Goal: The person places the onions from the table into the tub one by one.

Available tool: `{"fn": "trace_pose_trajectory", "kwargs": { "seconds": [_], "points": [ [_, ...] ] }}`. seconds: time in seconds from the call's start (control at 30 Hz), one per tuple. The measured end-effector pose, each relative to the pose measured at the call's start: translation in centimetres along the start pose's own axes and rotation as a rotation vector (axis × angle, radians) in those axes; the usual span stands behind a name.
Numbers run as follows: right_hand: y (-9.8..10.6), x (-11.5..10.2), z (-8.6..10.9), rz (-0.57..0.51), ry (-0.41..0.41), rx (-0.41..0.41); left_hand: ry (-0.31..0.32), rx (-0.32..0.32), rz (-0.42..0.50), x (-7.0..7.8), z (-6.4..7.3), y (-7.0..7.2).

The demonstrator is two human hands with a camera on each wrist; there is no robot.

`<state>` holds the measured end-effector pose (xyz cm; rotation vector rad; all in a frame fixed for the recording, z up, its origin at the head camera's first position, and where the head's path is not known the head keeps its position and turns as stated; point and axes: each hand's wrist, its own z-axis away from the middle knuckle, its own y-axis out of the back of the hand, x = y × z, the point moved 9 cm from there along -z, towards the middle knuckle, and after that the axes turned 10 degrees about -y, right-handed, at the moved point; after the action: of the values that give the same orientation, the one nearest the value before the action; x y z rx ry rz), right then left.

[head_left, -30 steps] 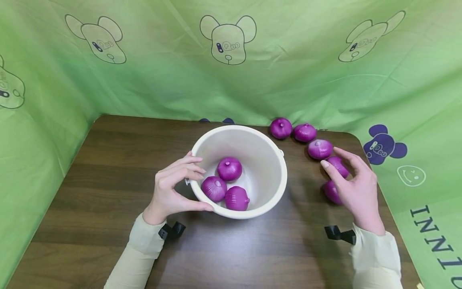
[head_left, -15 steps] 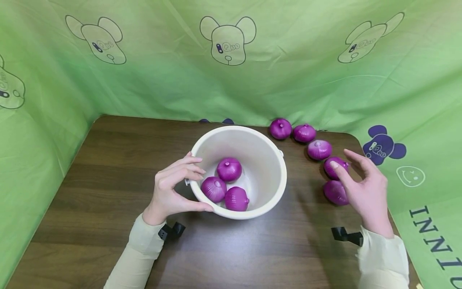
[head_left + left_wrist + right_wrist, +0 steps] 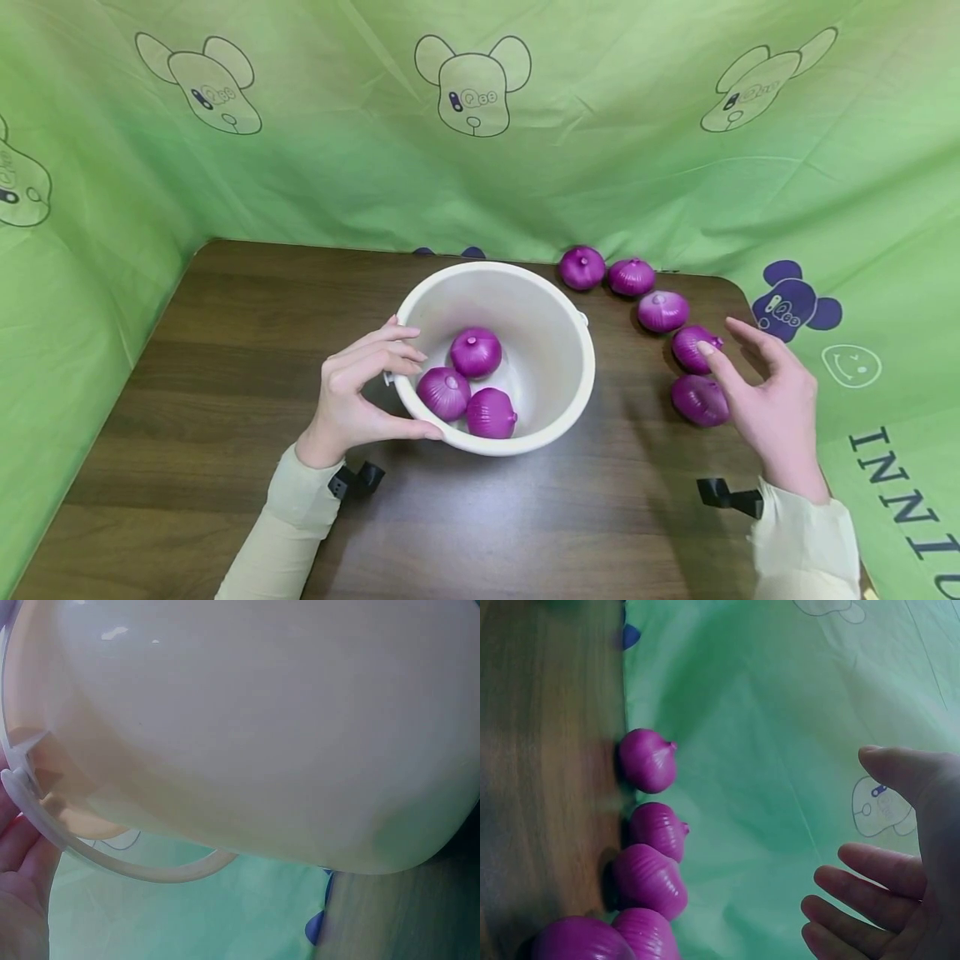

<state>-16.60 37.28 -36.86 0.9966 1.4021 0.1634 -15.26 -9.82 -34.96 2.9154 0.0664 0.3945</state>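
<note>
My left hand (image 3: 352, 392) holds the rim of a white bucket (image 3: 543, 337), thumb along the near side and fingers over the left edge. Inside lie 3 purple onions (image 3: 476, 352). The bucket's outer wall (image 3: 255, 735) fills most of the left wrist view, its curved handle (image 3: 161, 871) hanging beside the hand. To the right, several more purple onions stand in a curved row, from the back one (image 3: 582, 267) to the front one (image 3: 701, 400). My right hand (image 3: 783, 408) hovers beside the two front onions, thumb and fingers spread and nothing between them.
Everything stands on a dark wooden table (image 3: 225, 350). A green printed cloth (image 3: 330, 167) rises behind the table and along both sides, close to the row of onions. Each wrist carries a black camera mount (image 3: 727, 497).
My right hand has drawn away to the right and slightly toward me, uncovering the two front onions. The left hand and the bucket have stayed in place.
</note>
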Motion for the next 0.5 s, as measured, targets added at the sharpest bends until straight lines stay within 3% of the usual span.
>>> {"fn": "trace_pose_trajectory", "kwargs": {
  "seconds": [0.5],
  "points": [
    [-0.2, 2.3, 0.8, 0.039, -0.087, -0.013, -0.008, 0.004, -0.005, 0.2, 0.0, 0.0]
  ]
}}
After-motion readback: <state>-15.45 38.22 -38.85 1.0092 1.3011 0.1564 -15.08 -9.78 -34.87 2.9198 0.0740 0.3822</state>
